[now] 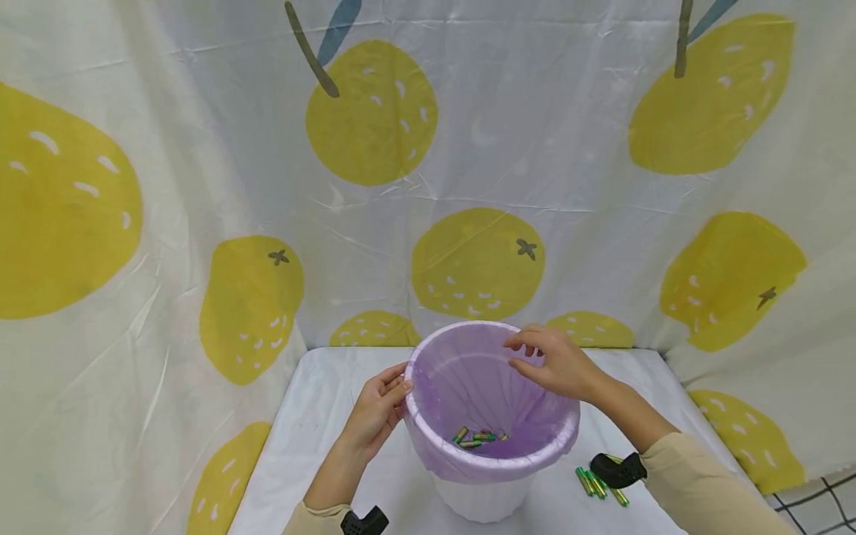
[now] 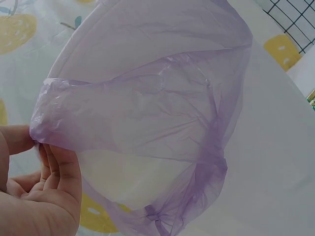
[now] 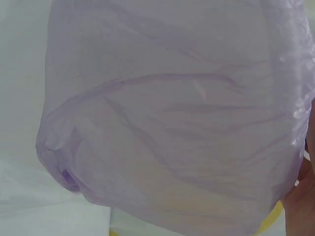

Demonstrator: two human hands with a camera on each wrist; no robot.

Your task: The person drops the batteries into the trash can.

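A white bin (image 1: 483, 499) stands on the white-covered table, lined with a thin purple bag (image 1: 461, 467) folded over its rim. My left hand (image 1: 376, 407) pinches the bag's edge at the left rim; in the left wrist view, its thumb and fingers meet at the purple film (image 2: 54, 115). Above the right side of the opening is my right hand (image 1: 560, 362), its fingers loosely bent with a gap to the thumb and nothing visible between them. Inside the bag lie several green-and-gold batteries (image 1: 471, 443). The right wrist view shows mostly the bag's outside (image 3: 172, 113).
More green-and-gold batteries (image 1: 591, 483) lie on the table (image 1: 348, 446) to the right of the bin, partly hidden behind the right wrist's black camera (image 1: 617, 471). A fruit-printed curtain (image 1: 568, 193) hangs around the table. Dark grid lines (image 1: 819, 499) show at the lower right.
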